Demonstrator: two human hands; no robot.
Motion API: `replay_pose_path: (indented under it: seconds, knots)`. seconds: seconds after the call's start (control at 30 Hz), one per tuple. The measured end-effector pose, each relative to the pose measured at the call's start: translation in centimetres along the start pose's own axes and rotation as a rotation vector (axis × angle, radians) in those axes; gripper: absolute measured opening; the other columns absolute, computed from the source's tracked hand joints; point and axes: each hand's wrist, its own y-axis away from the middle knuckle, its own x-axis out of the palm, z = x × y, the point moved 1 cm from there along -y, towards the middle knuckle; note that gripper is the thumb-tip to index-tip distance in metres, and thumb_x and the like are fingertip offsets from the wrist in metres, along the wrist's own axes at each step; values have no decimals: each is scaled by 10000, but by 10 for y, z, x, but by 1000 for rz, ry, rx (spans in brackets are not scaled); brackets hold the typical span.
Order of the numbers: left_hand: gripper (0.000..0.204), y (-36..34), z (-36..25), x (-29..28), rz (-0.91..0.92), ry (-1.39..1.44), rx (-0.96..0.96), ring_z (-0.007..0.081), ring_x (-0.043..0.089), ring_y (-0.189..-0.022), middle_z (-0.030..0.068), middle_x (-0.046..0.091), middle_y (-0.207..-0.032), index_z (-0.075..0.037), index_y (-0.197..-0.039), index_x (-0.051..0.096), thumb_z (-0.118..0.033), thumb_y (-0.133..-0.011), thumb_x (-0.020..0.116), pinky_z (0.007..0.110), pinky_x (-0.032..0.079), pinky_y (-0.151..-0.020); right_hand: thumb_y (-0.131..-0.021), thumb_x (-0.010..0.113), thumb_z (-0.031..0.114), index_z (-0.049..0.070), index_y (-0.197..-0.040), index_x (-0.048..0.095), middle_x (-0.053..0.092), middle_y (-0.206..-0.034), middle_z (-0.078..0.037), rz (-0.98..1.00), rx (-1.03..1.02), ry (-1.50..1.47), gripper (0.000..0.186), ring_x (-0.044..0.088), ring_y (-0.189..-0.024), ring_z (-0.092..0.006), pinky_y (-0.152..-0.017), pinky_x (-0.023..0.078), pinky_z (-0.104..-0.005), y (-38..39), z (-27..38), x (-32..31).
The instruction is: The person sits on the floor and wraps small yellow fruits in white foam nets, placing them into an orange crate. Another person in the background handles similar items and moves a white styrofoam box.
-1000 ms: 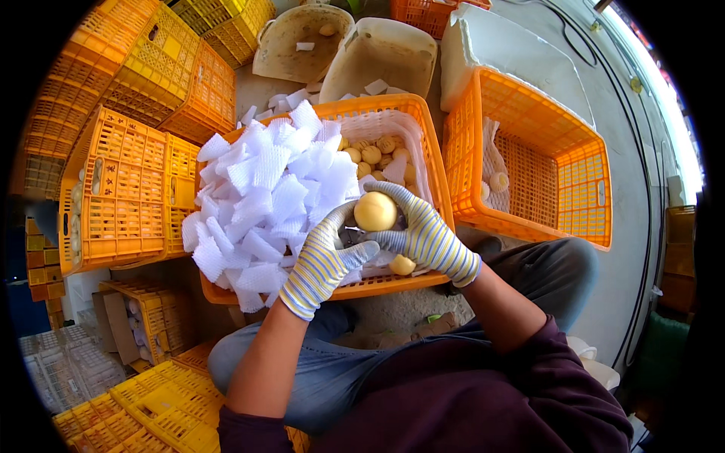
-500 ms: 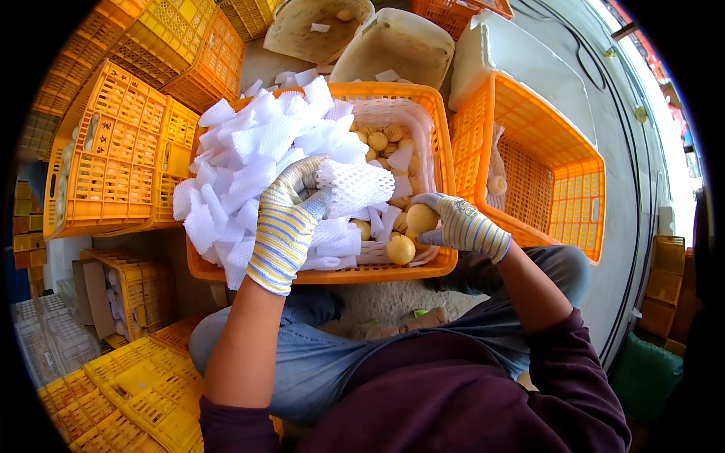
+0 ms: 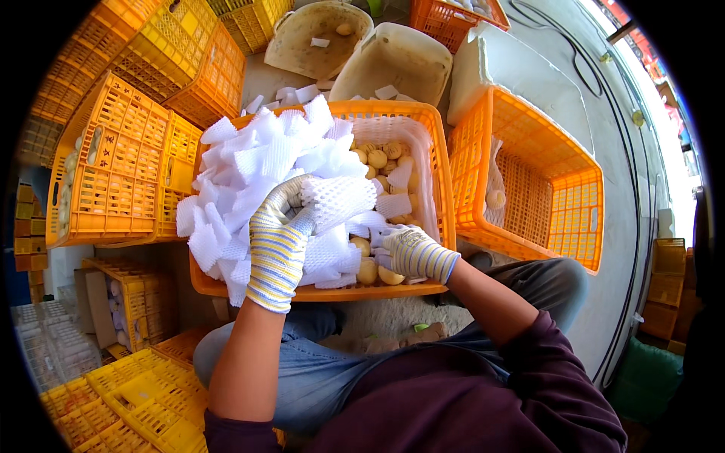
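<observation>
An orange plastic crate (image 3: 436, 158) rests against my knees, holding a heap of white foam net sleeves (image 3: 249, 170) on its left and several yellow round fruits (image 3: 377, 158) on its right. My left hand (image 3: 281, 234), in a striped knit glove, grips one white foam net sleeve (image 3: 336, 198) above the heap. My right hand (image 3: 411, 253), gloved the same way, reaches down among the fruits near the crate's front edge, its fingers around a fruit (image 3: 390, 273).
An orange crate (image 3: 529, 181) with one fruit inside stands to the right. Orange and yellow crates (image 3: 121, 166) are stacked at the left and lower left. Two beige tubs (image 3: 393, 64) and a white foam box (image 3: 521, 72) lie behind.
My right hand has dropped from holding a fruit up at the crate's middle down among the loose fruits. My left hand has lifted a foam sleeve off the heap.
</observation>
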Motion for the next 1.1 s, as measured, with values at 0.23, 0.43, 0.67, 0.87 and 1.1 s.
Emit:
replay_pose_path:
  seconds: [0.23, 0.43, 0.67, 0.87, 1.1]
  knots:
    - [385, 3, -16, -6, -63, 87, 60, 144, 635, -979, 113, 651, -1128, 32, -1224, 598, 70, -842, 617, 270, 529, -880, -847, 578, 132, 74, -1109, 658, 683, -1016, -186, -608, 451, -312, 281, 648, -928, -374, -842, 519, -421, -56, -83, -57]
    - [398, -3, -20, -10, -104, 48, 63, 99, 609, -919, 65, 643, -1062, 26, -1235, 601, 88, -842, 605, 237, 511, -856, -871, 511, 128, 99, -1288, 550, 535, -1344, -155, -567, 327, 209, 420, 476, -1258, -365, -1060, 362, -495, -135, -127, -21]
    - [360, -6, -20, -20, -176, 16, 47, 79, 590, -870, 34, 638, -1009, 18, -1215, 618, 55, -858, 641, 217, 505, -810, -773, 689, 297, 72, -1186, 582, 584, -1208, -165, -577, 341, 237, 482, 521, -1151, -357, -1032, 378, -464, -152, -144, -6]
    - [313, -12, -18, -19, -232, 33, 33, 61, 564, -798, 13, 630, -941, 14, -1167, 641, -3, -859, 695, 204, 503, -719, -801, 775, 360, -18, -1286, 520, 624, -1191, -138, -565, -1, -1810, 666, 614, -1113, -281, -968, 489, -406, -73, -112, -48]
    - [297, -10, -6, -13, -235, -24, 78, 58, 568, -778, 27, 644, -948, 23, -1153, 637, -12, -864, 694, 199, 513, -703, -813, 727, 461, -22, -1414, 362, 470, -1404, -207, -304, -435, -2208, 852, 464, -1302, -341, -1132, 328, -483, -20, -5, -79]
